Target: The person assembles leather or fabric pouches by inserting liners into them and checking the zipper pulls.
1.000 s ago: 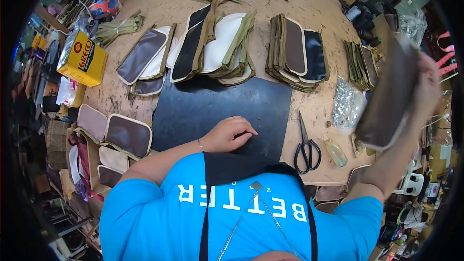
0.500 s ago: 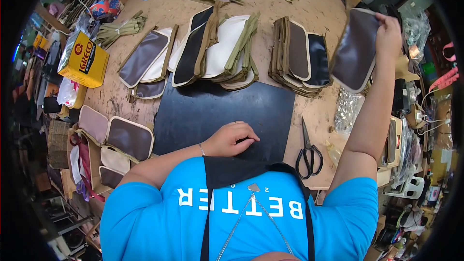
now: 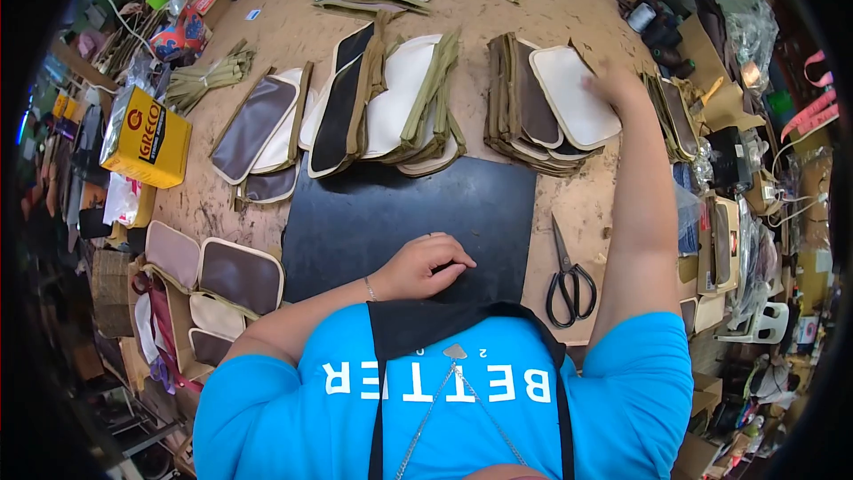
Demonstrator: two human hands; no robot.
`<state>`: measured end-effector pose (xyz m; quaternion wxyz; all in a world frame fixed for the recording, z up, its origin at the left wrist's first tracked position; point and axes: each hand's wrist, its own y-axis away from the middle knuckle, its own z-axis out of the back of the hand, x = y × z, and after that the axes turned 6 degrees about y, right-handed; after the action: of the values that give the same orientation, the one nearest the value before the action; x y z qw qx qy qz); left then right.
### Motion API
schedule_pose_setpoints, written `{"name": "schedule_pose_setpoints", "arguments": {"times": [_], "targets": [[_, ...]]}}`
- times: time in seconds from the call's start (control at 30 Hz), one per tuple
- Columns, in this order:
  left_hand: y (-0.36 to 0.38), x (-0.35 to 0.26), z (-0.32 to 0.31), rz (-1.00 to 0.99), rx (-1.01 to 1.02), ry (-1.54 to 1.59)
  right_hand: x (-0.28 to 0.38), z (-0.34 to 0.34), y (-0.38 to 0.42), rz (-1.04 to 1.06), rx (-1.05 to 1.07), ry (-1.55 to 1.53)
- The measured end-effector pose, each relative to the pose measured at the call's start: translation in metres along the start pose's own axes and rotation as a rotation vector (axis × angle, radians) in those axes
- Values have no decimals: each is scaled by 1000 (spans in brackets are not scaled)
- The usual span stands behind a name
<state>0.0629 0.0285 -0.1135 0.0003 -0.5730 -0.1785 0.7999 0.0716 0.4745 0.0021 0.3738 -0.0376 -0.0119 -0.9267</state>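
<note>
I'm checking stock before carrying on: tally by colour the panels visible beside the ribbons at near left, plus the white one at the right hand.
Dark brown panels: 2
Dusty pink panel: 1
Cream panel: 1
White panel at the right hand: 1
Total: 5

Instead of holding up a brown panel, the blurred right hand [image 3: 615, 89] is at the edge of a white panel [image 3: 573, 100] newly covering most of the stack's [image 3: 504, 102] black panel [image 3: 571, 150].
</note>
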Motion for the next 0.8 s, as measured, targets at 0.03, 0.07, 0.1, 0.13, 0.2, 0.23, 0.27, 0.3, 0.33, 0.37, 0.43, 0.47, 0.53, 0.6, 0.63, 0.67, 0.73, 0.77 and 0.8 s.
{"name": "schedule_pose_setpoints", "arguments": {"times": [0.03, 0.07, 0.1, 0.13, 0.2, 0.23, 0.27, 0.3, 0.33, 0.37, 0.43, 0.47, 0.53, 0.6, 0.63, 0.67, 0.73, 0.77, 0.8], "targets": [[-1, 0, 0, -1, 8, -1, -17, -10, 4, 18, 73, 50], [-2, 0, -1, -2, 17, 0, -32, -18, 6, 34, 148, 101], [-3, -1, -2, 2, 19, -8, -37, -18, 11, 34, 125, -1], [-3, -1, -3, 6, 20, -17, -42, -18, 15, 36, 101, -103], [-3, -4, -3, 20, 22, -36, -49, -16, 20, 50, 11, -316], [-3, -5, -3, 30, 21, -47, -50, -14, 19, 64, -55, -424], [-3, -7, -4, 40, 19, -58, -51, -13, 20, 78, -121, -533], [-3, -7, -5, 31, 9, -59, -46, -12, 23, 87, -159, -690], [-3, -5, -6, 20, 0, -61, -40, -12, 29, 69, -196, -797], [-2, -5, -6, 9, -9, -62, -35, -14, 38, 50, -233, -904], [-3, -6, -6, 14, -8, -69, -29, -28, 47, -6, -336, -1024], [-3, -7, -7, 17, -10, -72, -35, -50, 44, -63, -313, -990], [-3, -8, -7, 33, 4, -89, -21, -58, 68, -141, -265, -621], [-3, -8, -7, 40, 11, -102, -19, -65, 85, -106, -274, -531], [-2, -7, -8, 40, 12, -108, -16, -68, 94, -87, -275, -487], [-2, -6, -8, 40, 11, -115, -14, -70, 103, -81, -304, -482], [-3, -7, -9, 32, 3, -125, -5, -61, 128, -72, -365, -474], [-2, -8, -9, 30, 1, -126, -4, -62, 141, -7, -439, -454], [-2, -8, -10, 32, 4, -131, -3, -63, 155, 59, -512, -433]]}}
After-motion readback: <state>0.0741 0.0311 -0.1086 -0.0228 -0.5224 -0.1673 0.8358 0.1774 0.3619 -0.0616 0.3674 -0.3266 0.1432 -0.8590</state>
